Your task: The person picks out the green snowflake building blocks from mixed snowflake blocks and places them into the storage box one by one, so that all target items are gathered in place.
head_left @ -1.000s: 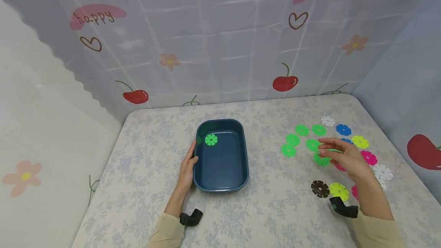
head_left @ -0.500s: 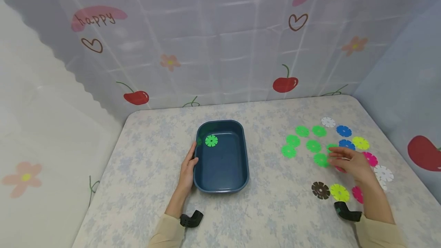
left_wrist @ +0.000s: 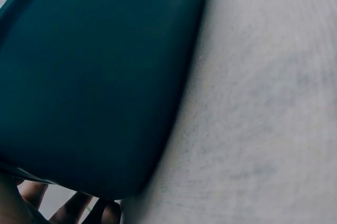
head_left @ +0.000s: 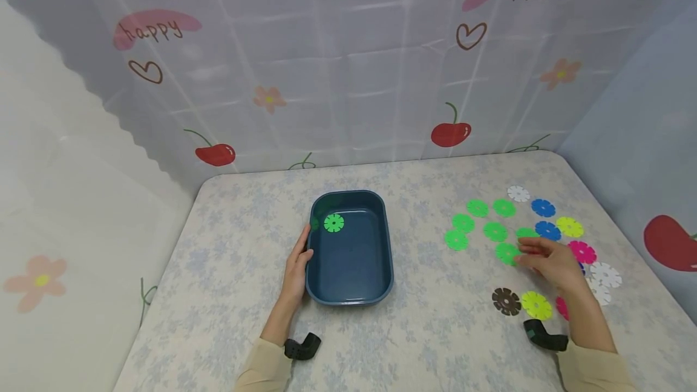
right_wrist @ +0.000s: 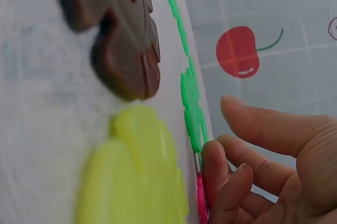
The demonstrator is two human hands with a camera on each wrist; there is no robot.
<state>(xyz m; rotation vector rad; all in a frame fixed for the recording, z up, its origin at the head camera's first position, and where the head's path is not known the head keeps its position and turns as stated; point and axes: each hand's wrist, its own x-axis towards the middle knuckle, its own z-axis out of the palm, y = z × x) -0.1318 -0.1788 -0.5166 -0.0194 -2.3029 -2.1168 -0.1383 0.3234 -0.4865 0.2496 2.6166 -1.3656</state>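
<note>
The right hand (head_left: 552, 264) has shifted nearer and rightward among bright-green, round notched discs (head_left: 492, 235) lying right on the tabletop (head_left: 430, 301), grip apart. The left hand (head_left: 296, 268) touches a dark-blue rectangular tray (head_left: 351, 271), straight-fingered; one green disc (head_left: 334, 218) lies inside, far left.

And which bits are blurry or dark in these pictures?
Head view: mostly clear, though the far inside of the tray looks shadowed; left wrist view: the tray's side very dark, the cloth beside it soft and blurry; right wrist view: yellow disc very blurry, printed cherry sharper.
</note>
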